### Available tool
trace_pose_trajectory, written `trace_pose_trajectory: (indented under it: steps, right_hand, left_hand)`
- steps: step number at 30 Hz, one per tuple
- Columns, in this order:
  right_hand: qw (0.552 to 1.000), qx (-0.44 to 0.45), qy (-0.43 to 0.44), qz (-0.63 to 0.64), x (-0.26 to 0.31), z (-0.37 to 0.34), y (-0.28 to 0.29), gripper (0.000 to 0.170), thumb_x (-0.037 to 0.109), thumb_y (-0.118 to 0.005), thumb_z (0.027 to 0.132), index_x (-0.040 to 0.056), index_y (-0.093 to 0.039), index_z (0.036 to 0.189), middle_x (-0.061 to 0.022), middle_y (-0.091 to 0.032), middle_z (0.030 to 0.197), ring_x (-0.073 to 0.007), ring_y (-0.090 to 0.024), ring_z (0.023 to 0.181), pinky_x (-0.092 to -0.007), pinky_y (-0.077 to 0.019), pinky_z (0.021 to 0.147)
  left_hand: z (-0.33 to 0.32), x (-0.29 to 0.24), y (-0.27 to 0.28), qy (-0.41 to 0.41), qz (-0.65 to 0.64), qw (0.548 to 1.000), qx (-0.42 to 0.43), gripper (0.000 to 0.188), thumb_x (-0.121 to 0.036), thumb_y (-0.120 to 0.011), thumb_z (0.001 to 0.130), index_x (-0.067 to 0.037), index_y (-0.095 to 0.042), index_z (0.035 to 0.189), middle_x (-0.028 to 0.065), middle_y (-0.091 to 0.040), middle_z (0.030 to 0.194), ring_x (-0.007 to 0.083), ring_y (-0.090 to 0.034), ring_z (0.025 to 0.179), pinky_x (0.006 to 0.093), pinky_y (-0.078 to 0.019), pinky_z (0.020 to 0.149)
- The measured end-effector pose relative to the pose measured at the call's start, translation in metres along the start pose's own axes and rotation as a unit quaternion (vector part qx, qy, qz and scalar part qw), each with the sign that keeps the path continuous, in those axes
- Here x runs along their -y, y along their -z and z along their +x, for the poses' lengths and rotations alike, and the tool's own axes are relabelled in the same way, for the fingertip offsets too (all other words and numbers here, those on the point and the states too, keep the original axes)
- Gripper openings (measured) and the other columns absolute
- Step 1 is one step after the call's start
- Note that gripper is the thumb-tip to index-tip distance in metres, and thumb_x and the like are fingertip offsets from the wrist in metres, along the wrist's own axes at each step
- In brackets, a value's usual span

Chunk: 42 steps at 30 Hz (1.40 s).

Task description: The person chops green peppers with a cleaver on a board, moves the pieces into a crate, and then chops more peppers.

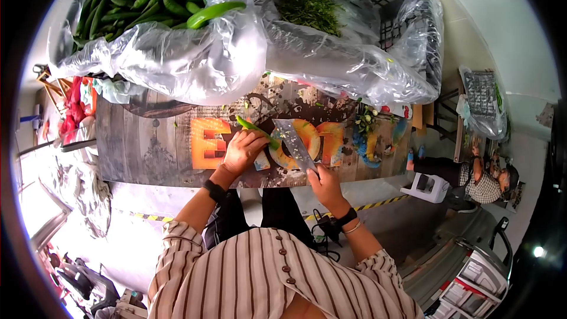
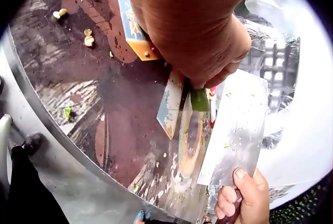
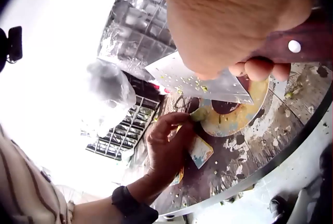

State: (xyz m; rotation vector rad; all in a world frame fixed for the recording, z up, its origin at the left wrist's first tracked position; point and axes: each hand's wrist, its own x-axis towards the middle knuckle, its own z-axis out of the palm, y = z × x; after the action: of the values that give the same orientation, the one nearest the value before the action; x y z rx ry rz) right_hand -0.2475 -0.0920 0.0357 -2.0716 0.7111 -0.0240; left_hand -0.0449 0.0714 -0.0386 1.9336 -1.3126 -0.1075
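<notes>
The left hand (image 1: 244, 151) grips a green pepper (image 1: 248, 124) against the wooden tabletop (image 1: 130, 142); its fingers curl over the middle, and both ends stick out. In the left wrist view a cut green end (image 2: 199, 100) shows below the hand (image 2: 195, 31). The right hand (image 1: 326, 188) holds a wide cleaver (image 1: 296, 146) by its dark handle, just right of the pepper and apart from it. Green bits cling to the blade (image 3: 192, 81). In the right wrist view the left hand (image 3: 169, 146) pinches the pepper (image 3: 199, 113) near the blade's lower edge.
Behind the tabletop stand two plastic-lined crates, one with green peppers (image 1: 147, 3), one with thin green pieces (image 1: 310, 9). Small stems (image 1: 366, 119) lie on the table's right part. A person (image 1: 484, 180) and a white stool (image 1: 430, 188) are at the right.
</notes>
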Motion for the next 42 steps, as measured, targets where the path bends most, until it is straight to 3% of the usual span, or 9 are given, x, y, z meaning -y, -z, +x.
trace_pose_trajectory:
  steps: [5, 11, 18, 42]
  right_hand:
    - [0.992, -0.011, 0.078, -0.095, 0.008, 0.009, -0.008, 0.014, 0.013, -0.060, 0.087, 0.0005, -0.055, 0.082, -0.0174, -0.055, 0.069, -0.0369, -0.055, 0.061, -0.0404, -0.0418, 0.053]
    - [0.984, 0.029, 0.089, -0.153, 0.012, 0.018, -0.016, 0.012, 0.012, -0.058, 0.086, 0.0023, -0.058, 0.093, -0.0162, -0.060, 0.081, -0.0359, -0.060, 0.068, -0.0412, -0.0482, 0.058]
    - [0.978, 0.036, 0.125, -0.161, 0.010, 0.024, -0.017, 0.015, 0.012, -0.057, 0.086, 0.0029, -0.058, 0.099, -0.0155, -0.061, 0.083, -0.0352, -0.060, 0.068, -0.0410, -0.0486, 0.058]
    - [0.972, 0.054, 0.149, -0.173, 0.004, 0.037, -0.015, 0.017, 0.011, -0.059, 0.085, 0.0035, -0.055, 0.100, -0.0158, -0.062, 0.085, -0.0358, -0.061, 0.073, -0.0422, -0.0494, 0.062]
  left_hand:
    - [0.000, 0.002, -0.001, -0.004, -0.006, 1.000, -0.018, 0.028, -0.007, -0.070, 0.071, -0.012, -0.065, 0.098, 0.0016, -0.062, 0.101, 0.0214, -0.059, 0.092, 0.0344, -0.0455, 0.077]
    - [0.001, 0.002, 0.000, 0.001, -0.014, 0.999, -0.029, 0.024, -0.007, -0.068, 0.071, -0.011, -0.064, 0.094, 0.0017, -0.062, 0.097, 0.0203, -0.061, 0.093, 0.0342, -0.0481, 0.079]
    - [0.006, 0.000, 0.003, 0.001, -0.027, 0.998, -0.061, 0.021, -0.007, -0.067, 0.070, -0.011, -0.063, 0.090, 0.0021, -0.061, 0.093, 0.0211, -0.062, 0.090, 0.0335, -0.0496, 0.078]
    - [0.004, 0.000, 0.010, 0.036, -0.073, 0.996, -0.034, 0.016, -0.007, -0.065, 0.071, -0.008, -0.063, 0.087, 0.0033, -0.062, 0.091, 0.0227, -0.063, 0.086, 0.0321, -0.0509, 0.073]
